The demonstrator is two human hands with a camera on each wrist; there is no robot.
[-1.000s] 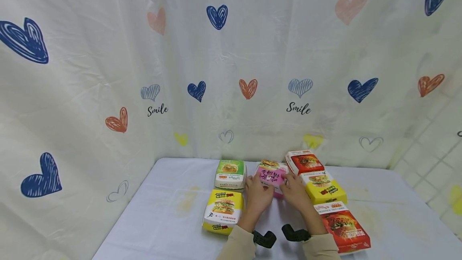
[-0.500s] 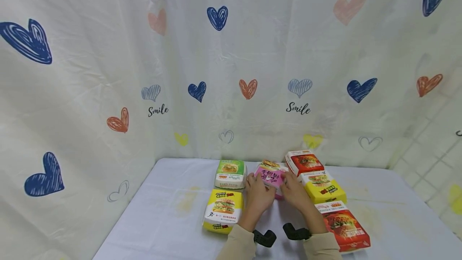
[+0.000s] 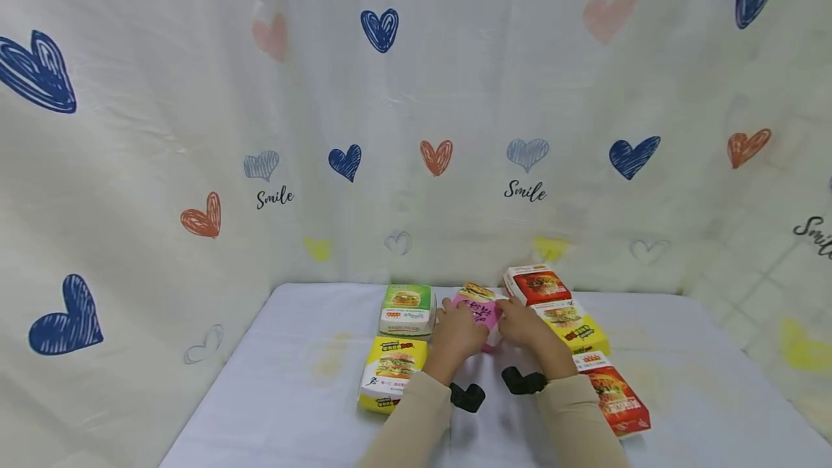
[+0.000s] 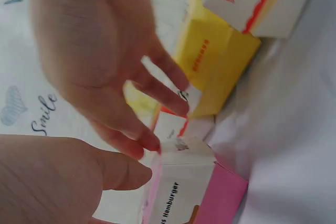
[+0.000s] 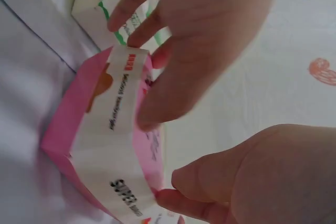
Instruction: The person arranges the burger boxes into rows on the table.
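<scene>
A pink-and-white burger box [image 3: 479,313] with a burger picture sits near the back middle of the table, between both hands. My left hand [image 3: 457,338] grips its left side. In the right wrist view the left thumb lies on the pink lid, with the fingers toward the far corner. My right hand [image 3: 529,331] pinches the lid's right edge between thumb and index finger; its other fingers spread apart in the left wrist view. The box's white front [image 5: 113,119] bows slightly outward. Both wrists wear black bands.
Left of the hands stand a green-and-white burger box [image 3: 408,302] and a yellow-and-white one [image 3: 392,373]. To the right a red box [image 3: 538,285], a yellow box [image 3: 577,327] and another red box [image 3: 614,399] form a slanting row. A heart-print curtain [image 3: 455,92] hangs behind.
The head view has shifted slightly, so everything sits a little further left. Both hands have moved slightly farther forward on the pink box, and the left sleeve now covers part of the yellow-and-white box.
</scene>
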